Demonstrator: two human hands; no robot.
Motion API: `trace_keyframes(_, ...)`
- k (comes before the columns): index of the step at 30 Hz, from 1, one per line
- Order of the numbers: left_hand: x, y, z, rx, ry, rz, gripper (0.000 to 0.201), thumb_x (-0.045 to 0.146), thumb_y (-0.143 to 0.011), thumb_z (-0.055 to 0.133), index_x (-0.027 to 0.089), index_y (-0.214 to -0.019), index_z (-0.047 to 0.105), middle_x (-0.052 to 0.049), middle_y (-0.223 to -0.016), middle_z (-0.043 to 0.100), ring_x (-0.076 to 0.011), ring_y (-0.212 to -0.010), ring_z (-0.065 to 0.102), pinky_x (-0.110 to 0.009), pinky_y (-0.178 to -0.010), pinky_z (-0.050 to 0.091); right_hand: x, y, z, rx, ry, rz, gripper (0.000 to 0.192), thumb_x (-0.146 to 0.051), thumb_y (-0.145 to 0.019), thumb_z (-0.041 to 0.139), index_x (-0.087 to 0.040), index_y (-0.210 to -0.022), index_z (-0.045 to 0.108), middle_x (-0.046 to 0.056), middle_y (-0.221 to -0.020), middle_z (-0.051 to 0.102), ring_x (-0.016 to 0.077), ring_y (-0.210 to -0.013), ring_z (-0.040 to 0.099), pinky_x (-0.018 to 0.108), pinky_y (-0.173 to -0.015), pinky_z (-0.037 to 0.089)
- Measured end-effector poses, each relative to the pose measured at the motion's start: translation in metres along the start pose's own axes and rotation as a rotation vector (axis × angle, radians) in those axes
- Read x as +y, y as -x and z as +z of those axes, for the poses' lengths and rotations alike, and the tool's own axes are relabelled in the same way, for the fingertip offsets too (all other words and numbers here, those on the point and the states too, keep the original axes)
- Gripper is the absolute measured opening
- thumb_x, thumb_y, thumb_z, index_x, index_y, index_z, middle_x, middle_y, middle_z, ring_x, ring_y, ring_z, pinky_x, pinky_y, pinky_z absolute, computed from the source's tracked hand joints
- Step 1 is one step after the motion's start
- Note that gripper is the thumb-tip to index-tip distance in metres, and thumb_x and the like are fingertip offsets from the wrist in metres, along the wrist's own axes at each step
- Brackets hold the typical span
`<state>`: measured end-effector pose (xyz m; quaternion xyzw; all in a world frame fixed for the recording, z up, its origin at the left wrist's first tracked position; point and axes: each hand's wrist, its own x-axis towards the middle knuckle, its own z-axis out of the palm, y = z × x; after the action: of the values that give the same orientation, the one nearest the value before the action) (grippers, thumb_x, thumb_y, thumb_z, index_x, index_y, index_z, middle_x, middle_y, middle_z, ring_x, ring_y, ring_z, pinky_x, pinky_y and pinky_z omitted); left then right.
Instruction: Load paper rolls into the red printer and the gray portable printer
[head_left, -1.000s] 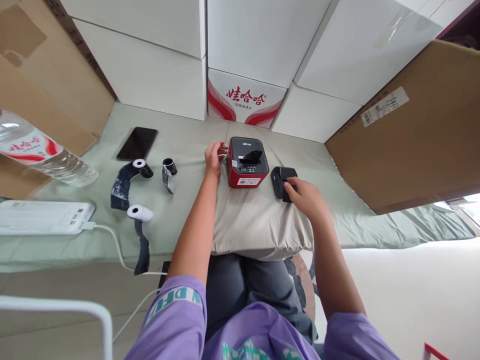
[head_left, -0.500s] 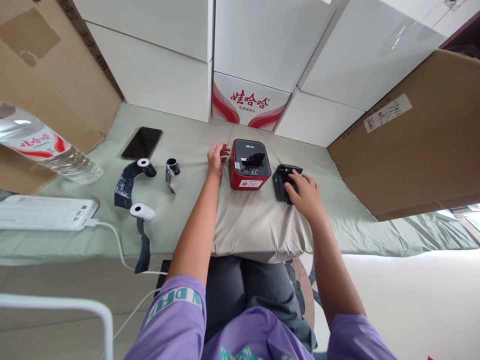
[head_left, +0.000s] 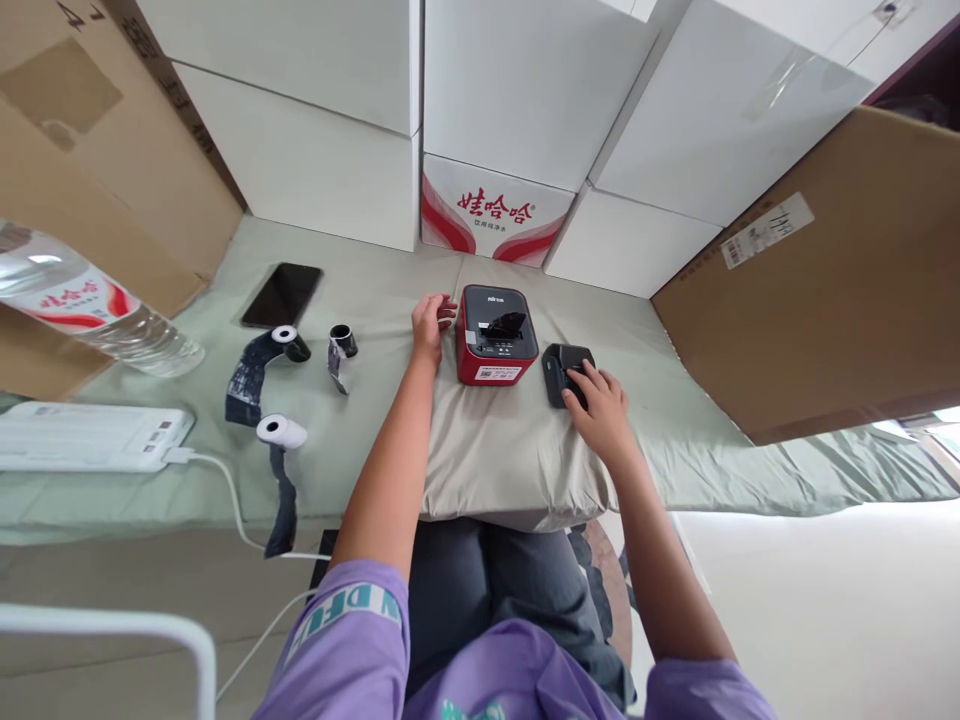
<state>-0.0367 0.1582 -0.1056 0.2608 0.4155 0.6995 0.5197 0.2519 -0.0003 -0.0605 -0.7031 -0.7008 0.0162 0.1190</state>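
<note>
My left hand [head_left: 432, 322] rests on the cloth just left of a red label printer with a black top [head_left: 472, 365]. Its fingers are loosely bent and apart, and nothing is in them. A dark strip pokes up from the slot in the printer's top. To the printer's right lies a small black device with a lid [head_left: 559, 372], its exact kind unclear. My right hand [head_left: 600, 408] lies over that device's right side, fingers spread and touching its lid. The lid looks closed, and the hand hides part of it.
At left are several partly unrolled paper rolls [head_left: 283, 432], a black phone [head_left: 283, 295], a water bottle [head_left: 120, 310] and a white power bank [head_left: 90, 436] with a cable. White boxes [head_left: 307, 150] stand behind. A cardboard box [head_left: 825, 290] leans at right.
The black device's lid has come down under my right hand, from raised to closed. My left hand stays beside the red printer. The whole view has shifted slightly.
</note>
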Motion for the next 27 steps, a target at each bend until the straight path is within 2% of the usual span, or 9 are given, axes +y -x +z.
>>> trace_keyframes(6, 0.001, 0.000, 0.001, -0.003, -0.014, 0.011, 0.018, 0.037, -0.084, 0.064, 0.019, -0.086, 0.069, -0.004, -0.083, 0.072, -0.0121, -0.068, 0.063, -0.021, -0.060, 0.043, -0.017, 0.003, -0.005, 0.006, 0.065, 0.110, 0.052, -0.048, -0.106, 0.045, -0.028, -0.149, 0.065, 0.008, -0.179, 0.028, 0.0460, -0.161, 0.026, 0.070, -0.125, 0.030)
trace_keyframes(9, 0.001, -0.001, 0.000, 0.008, -0.011, -0.004, 0.018, 0.037, -0.085, 0.063, 0.020, -0.087, 0.068, -0.005, -0.083, 0.072, -0.0123, -0.069, 0.063, -0.021, -0.060, 0.043, -0.023, -0.012, -0.015, 0.016, 0.047, 0.138, 0.050, -0.049, -0.106, 0.044, -0.026, -0.144, 0.069, 0.010, -0.178, 0.030, 0.0468, -0.160, 0.029, 0.069, -0.124, 0.032)
trace_keyframes(12, 0.001, -0.001, -0.001, 0.006, -0.020, -0.012, 0.018, 0.037, -0.085, 0.062, 0.020, -0.087, 0.068, -0.005, -0.085, 0.072, -0.0128, -0.070, 0.063, -0.021, -0.061, 0.044, -0.023, -0.035, -0.024, 0.048, 0.039, 0.122, 0.055, -0.051, -0.105, 0.045, -0.028, -0.152, 0.062, 0.009, -0.179, 0.028, 0.0472, -0.160, 0.028, 0.070, -0.125, 0.031)
trace_keyframes(14, 0.000, -0.002, -0.003, -0.009, -0.025, 0.006, 0.019, 0.039, -0.085, 0.064, 0.020, -0.088, 0.069, -0.006, -0.087, 0.073, -0.0133, -0.071, 0.064, -0.022, -0.062, 0.045, -0.018, -0.052, -0.026, 0.040, 0.055, 0.118, 0.058, -0.052, -0.105, 0.044, -0.030, -0.157, 0.058, 0.008, -0.180, 0.026, 0.0473, -0.161, 0.026, 0.071, -0.126, 0.028)
trace_keyframes(17, -0.001, -0.002, -0.004, -0.017, -0.020, 0.023, 0.021, 0.041, -0.084, 0.066, 0.020, -0.088, 0.069, -0.006, -0.087, 0.073, -0.0137, -0.072, 0.064, -0.023, -0.063, 0.045, -0.007, -0.070, -0.021, -0.084, 0.064, 0.166, 0.055, -0.049, -0.107, 0.036, -0.030, -0.149, 0.067, 0.006, -0.180, 0.026, 0.0482, -0.161, 0.025, 0.072, -0.127, 0.026)
trace_keyframes(20, -0.002, -0.003, -0.005, -0.016, -0.017, 0.012, 0.024, 0.043, -0.083, 0.066, 0.020, -0.089, 0.069, -0.006, -0.088, 0.072, -0.0141, -0.073, 0.064, -0.023, -0.064, 0.045, 0.008, -0.076, -0.013, -0.177, 0.038, 0.214, 0.056, -0.047, -0.108, 0.032, -0.032, -0.151, 0.065, 0.007, -0.180, 0.026, 0.0477, -0.161, 0.025, 0.073, -0.126, 0.027)
trace_keyframes(24, -0.003, -0.005, -0.005, -0.019, -0.025, 0.008, 0.025, 0.043, -0.082, 0.066, 0.020, -0.090, 0.069, -0.006, -0.089, 0.073, -0.0145, -0.074, 0.065, -0.024, -0.065, 0.046, 0.022, -0.078, -0.011, -0.189, 0.038, 0.205, 0.051, -0.039, -0.107, 0.037, -0.032, -0.146, 0.070, 0.009, -0.177, 0.033, 0.0443, -0.160, 0.029, 0.071, -0.125, 0.032)
trace_keyframes(27, -0.003, -0.005, -0.005, -0.010, -0.029, 0.009, 0.025, 0.044, -0.081, 0.067, 0.020, -0.090, 0.069, -0.006, -0.088, 0.073, -0.0149, -0.074, 0.065, -0.024, -0.064, 0.046, 0.028, -0.090, -0.013, -0.227, 0.104, 0.169, 0.047, -0.031, -0.104, 0.046, -0.034, -0.143, 0.072, 0.009, -0.176, 0.036, 0.0436, -0.159, 0.031, 0.070, -0.124, 0.034)
